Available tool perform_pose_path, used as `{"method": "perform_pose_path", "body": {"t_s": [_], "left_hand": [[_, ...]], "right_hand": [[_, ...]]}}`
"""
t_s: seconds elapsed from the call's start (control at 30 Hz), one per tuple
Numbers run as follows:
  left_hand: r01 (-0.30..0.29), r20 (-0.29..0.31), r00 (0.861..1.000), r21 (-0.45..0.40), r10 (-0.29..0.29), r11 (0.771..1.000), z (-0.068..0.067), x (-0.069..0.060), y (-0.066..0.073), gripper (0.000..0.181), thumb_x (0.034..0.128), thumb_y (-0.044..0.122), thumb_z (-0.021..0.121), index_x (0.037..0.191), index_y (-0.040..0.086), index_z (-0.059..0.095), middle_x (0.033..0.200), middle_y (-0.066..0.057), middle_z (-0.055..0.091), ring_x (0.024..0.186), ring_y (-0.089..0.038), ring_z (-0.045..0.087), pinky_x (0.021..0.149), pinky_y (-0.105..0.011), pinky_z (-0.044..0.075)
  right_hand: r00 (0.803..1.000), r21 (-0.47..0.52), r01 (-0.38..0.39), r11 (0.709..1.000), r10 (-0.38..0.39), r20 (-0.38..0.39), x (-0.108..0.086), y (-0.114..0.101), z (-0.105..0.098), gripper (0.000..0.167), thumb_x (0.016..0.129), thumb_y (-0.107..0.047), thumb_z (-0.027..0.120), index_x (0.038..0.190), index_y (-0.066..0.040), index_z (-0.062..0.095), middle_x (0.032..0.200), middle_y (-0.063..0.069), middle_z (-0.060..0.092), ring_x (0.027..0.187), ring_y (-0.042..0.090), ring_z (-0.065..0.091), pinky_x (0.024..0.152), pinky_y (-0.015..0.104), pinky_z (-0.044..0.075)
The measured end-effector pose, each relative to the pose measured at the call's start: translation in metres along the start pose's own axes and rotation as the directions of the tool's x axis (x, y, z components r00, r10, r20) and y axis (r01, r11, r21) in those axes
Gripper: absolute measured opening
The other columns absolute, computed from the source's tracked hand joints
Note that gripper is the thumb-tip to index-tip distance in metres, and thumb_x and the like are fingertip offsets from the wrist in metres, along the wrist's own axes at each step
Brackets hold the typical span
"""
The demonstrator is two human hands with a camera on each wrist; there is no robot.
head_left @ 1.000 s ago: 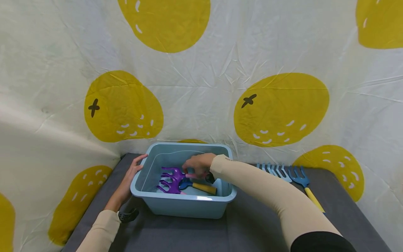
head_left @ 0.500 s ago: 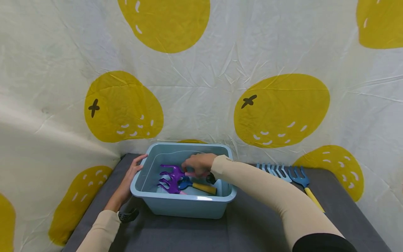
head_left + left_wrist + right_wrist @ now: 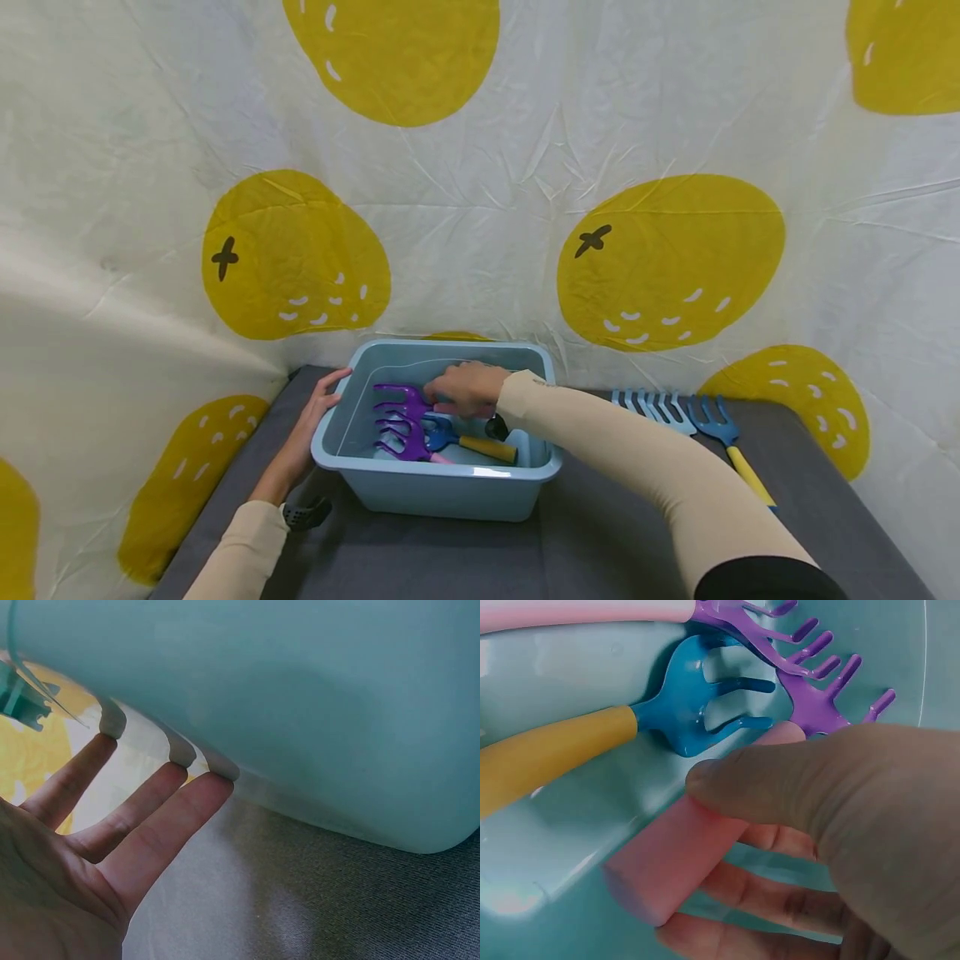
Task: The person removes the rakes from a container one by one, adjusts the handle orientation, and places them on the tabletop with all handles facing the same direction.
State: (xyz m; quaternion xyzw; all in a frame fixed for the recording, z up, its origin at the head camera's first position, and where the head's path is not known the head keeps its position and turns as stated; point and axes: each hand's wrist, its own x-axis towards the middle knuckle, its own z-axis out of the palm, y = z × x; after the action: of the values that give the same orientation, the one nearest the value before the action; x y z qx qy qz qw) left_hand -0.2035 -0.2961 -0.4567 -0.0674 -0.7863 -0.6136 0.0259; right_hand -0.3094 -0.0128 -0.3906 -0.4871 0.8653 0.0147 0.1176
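The right hand [image 3: 467, 388] is inside the blue tub [image 3: 442, 492] and grips the pink handle [image 3: 690, 851] of a purple-headed fork [image 3: 401, 400], thumb on one side and fingers on the other. Beside it lie a second purple fork [image 3: 408, 442] with a pink handle and a blue fork [image 3: 682, 697] with a yellow handle [image 3: 487, 450]. At the tub's left side, the left hand [image 3: 311, 423] touches the rim with extended fingers; its fingertips [image 3: 214, 784] meet the tub's edge in the left wrist view.
Right of the tub, on the dark grey cloth [image 3: 600, 533], lie light blue rake heads [image 3: 660, 410] and a blue fork [image 3: 716, 427] with a yellow handle, both partly behind the right sleeve. A white curtain [image 3: 480, 250] with yellow prints hangs behind.
The gripped purple fork has shifted slightly up and left inside the tub, along with the right hand. The left hand stays at the rim.
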Motion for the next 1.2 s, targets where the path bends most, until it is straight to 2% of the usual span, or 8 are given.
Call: {"method": "perform_pose_path", "body": {"t_s": [0.17, 0.3, 0.4, 0.57, 0.67, 0.87, 1.03, 1.2], "left_hand": [[-0.004, 0.003, 1.000, -0.002, 0.004, 1.000, 0.000, 0.000, 0.000, 0.054, 0.1104, 0.044, 0.032, 0.160, 0.025, 0.025, 0.161, -0.014, 0.022, 0.133, -0.043, 0.040, 0.109, -0.065, 0.035], [-0.009, 0.004, 1.000, -0.002, 0.009, 1.000, 0.001, 0.000, -0.001, 0.053, 0.1104, 0.044, 0.032, 0.160, 0.025, 0.025, 0.160, -0.014, 0.022, 0.134, -0.043, 0.039, 0.108, -0.066, 0.035], [-0.012, 0.007, 1.000, 0.003, 0.012, 1.000, 0.002, 0.000, -0.001, 0.054, 0.1103, 0.044, 0.032, 0.160, 0.025, 0.024, 0.161, -0.015, 0.021, 0.134, -0.044, 0.038, 0.108, -0.067, 0.035], [-0.016, 0.007, 1.000, 0.000, 0.016, 1.000, 0.002, 0.000, -0.001, 0.054, 0.1102, 0.045, 0.032, 0.160, 0.025, 0.024, 0.162, -0.014, 0.019, 0.134, -0.043, 0.038, 0.108, -0.067, 0.034], [-0.010, 0.011, 1.000, -0.006, 0.010, 1.000, 0.001, -0.001, -0.001, 0.054, 0.1103, 0.045, 0.032, 0.160, 0.026, 0.024, 0.162, -0.013, 0.018, 0.134, -0.042, 0.037, 0.109, -0.066, 0.034], [-0.016, 0.010, 1.000, 0.004, 0.016, 1.000, 0.000, 0.000, 0.001, 0.055, 0.1105, 0.046, 0.030, 0.161, 0.027, 0.023, 0.162, -0.014, 0.019, 0.134, -0.042, 0.037, 0.109, -0.067, 0.034], [-0.017, 0.003, 1.000, 0.001, 0.017, 1.000, 0.001, 0.000, 0.003, 0.054, 0.1110, 0.043, 0.030, 0.161, 0.026, 0.023, 0.163, -0.013, 0.015, 0.136, -0.042, 0.033, 0.110, -0.068, 0.030], [-0.023, 0.005, 1.000, 0.011, 0.023, 1.000, 0.003, -0.002, 0.001, 0.052, 0.1116, 0.039, 0.029, 0.161, 0.023, 0.023, 0.163, -0.013, 0.016, 0.135, -0.040, 0.034, 0.108, -0.058, 0.036]], "right_hand": [[1.000, 0.027, -0.008, 1.000, 0.008, 0.003, -0.005, 0.000, -0.002, 0.021, 0.107, -0.032, 0.055, 0.120, -0.020, 0.067, 0.080, -0.008, 0.062, 0.063, 0.012, 0.060, 0.060, 0.029, 0.049], [1.000, 0.043, -0.028, 0.999, 0.028, 0.006, -0.012, 0.003, -0.003, 0.020, 0.106, -0.033, 0.057, 0.122, -0.024, 0.066, 0.087, -0.008, 0.063, 0.066, 0.012, 0.061, 0.059, 0.030, 0.050], [0.998, 0.060, -0.060, 0.996, 0.058, 0.023, -0.017, 0.007, -0.009, 0.021, 0.102, -0.029, 0.065, 0.123, -0.028, 0.063, 0.093, -0.006, 0.062, 0.069, 0.013, 0.061, 0.060, 0.029, 0.051], [0.996, 0.138, -0.082, 0.987, 0.078, 0.031, -0.029, 0.010, -0.027, 0.044, 0.091, -0.012, 0.078, 0.127, -0.027, 0.059, 0.096, -0.001, 0.063, 0.077, 0.016, 0.061, 0.062, 0.027, 0.054], [0.997, 0.218, -0.079, 0.973, 0.074, 0.031, -0.037, 0.012, -0.039, 0.048, 0.089, -0.009, 0.078, 0.130, -0.025, 0.057, 0.097, 0.002, 0.064, 0.078, 0.017, 0.065, 0.063, 0.028, 0.056], [0.998, 0.391, -0.061, 0.919, 0.060, 0.013, -0.059, 0.018, -0.057, 0.051, 0.090, -0.008, 0.078, 0.135, -0.020, 0.055, 0.102, 0.008, 0.064, 0.080, 0.022, 0.067, 0.063, 0.033, 0.059], [0.998, 0.489, -0.053, 0.871, 0.067, -0.011, -0.083, 0.025, -0.068, 0.053, 0.091, -0.011, 0.079, 0.136, -0.022, 0.054, 0.105, 0.008, 0.065, 0.085, 0.025, 0.068, 0.062, 0.037, 0.060], [0.998, 0.612, -0.051, 0.789, 0.067, -0.004, -0.114, 0.033, -0.073, 0.054, 0.091, -0.012, 0.079, 0.137, -0.022, 0.052, 0.109, 0.012, 0.065, 0.085, 0.028, 0.072, 0.063, 0.044, 0.061]]}}
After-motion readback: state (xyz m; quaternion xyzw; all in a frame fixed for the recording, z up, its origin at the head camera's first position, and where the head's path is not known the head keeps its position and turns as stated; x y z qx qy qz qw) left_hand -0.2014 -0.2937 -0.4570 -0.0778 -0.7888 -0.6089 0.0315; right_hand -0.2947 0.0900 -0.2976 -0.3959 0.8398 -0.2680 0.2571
